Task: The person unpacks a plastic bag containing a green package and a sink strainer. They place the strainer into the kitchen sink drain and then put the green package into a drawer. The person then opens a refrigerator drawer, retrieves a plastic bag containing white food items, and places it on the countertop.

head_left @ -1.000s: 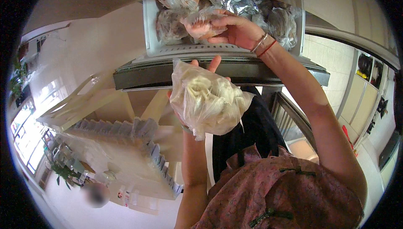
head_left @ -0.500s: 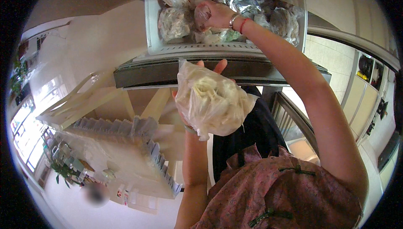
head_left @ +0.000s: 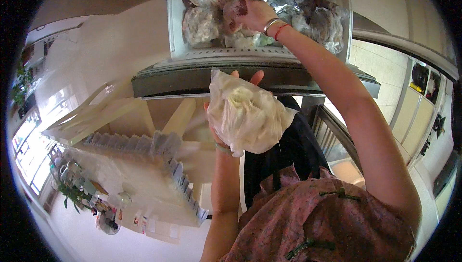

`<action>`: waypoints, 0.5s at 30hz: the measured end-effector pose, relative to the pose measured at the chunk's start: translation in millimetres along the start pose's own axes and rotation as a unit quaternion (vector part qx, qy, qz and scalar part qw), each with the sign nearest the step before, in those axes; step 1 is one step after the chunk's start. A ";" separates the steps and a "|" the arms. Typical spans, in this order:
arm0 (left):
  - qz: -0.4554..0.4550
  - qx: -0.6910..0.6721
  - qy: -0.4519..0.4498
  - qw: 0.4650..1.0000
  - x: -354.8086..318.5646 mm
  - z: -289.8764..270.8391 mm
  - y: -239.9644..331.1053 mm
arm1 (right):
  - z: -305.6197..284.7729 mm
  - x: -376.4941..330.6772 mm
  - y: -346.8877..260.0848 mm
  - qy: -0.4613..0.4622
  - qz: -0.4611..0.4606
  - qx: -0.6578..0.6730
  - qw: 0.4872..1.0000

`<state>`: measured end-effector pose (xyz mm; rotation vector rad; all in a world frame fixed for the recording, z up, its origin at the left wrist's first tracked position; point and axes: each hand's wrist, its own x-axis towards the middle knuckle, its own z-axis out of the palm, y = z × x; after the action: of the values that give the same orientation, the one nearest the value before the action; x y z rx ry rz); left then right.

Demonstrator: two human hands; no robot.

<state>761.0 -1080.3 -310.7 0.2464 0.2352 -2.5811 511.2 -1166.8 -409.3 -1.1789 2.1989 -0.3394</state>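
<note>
In front of my body, my left hand [head_left: 257, 77] holds up a pale, lumpy plastic bag [head_left: 250, 118]; its contents look whitish, but their kind is unclear. The bag covers most of the palm, and fingertips show past its far edge. My right hand [head_left: 256, 15] reaches into a pulled-out drawer [head_left: 177, 31] full of bagged items. Its fingers are closed on a clear plastic bag with dark reddish contents [head_left: 234, 14]. Left of that sits a clear bag of pale lumps [head_left: 201, 25], and a greenish bag [head_left: 250, 41] lies below my right hand.
The drawer's dark front edge [head_left: 202, 83] runs between the drawer and my body. More wrapped bags [head_left: 326, 25] fill its right side. To the left stands a cloth-covered table [head_left: 125, 166] with a ruffled trim, beside a pale wooden chair [head_left: 96, 110]. Cabinets [head_left: 414, 118] line the right.
My right hand has shifted slightly right within the drawer, still gripping the reddish bag. The pale bag in my left hand has moved a little right and tilted slightly.
</note>
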 end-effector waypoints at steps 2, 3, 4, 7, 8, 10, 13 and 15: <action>0.005 -0.003 0.005 1.000 -1.0 -6.7 0.5 | -10.7 -9.7 -4.8 -0.016 -0.022 0.004 1.000; 0.002 0.000 0.014 1.000 -1.5 -7.7 0.7 | -16.0 -17.3 -5.9 -0.024 -0.031 0.006 0.999; 0.000 0.003 0.023 1.000 -1.9 -7.9 0.8 | -20.7 -29.3 -4.9 0.015 -0.043 0.066 0.997; -0.001 0.010 0.034 0.999 -8.2 -13.9 4.3 | -44.8 -90.4 -20.0 0.034 -0.028 0.378 0.925; -0.005 0.010 0.034 0.999 -10.7 -17.2 5.3 | -63.5 -121.6 -33.1 -0.018 0.022 0.550 0.835; 0.010 0.046 0.073 0.996 -16.4 -19.2 7.1 | -79.7 -172.6 -32.2 -0.119 0.129 0.687 0.705; 0.011 0.050 0.075 0.996 -23.2 -41.5 15.6 | -66.5 -233.7 -15.5 -0.180 0.167 0.689 0.682; 0.017 0.067 0.086 0.994 -23.6 -43.6 13.6 | -37.6 -259.5 2.1 -0.156 0.234 0.718 0.636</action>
<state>793.6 -1070.8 -349.3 0.5182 0.1175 -2.5475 593.9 -955.2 -278.3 0.2509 1.1097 -1.2088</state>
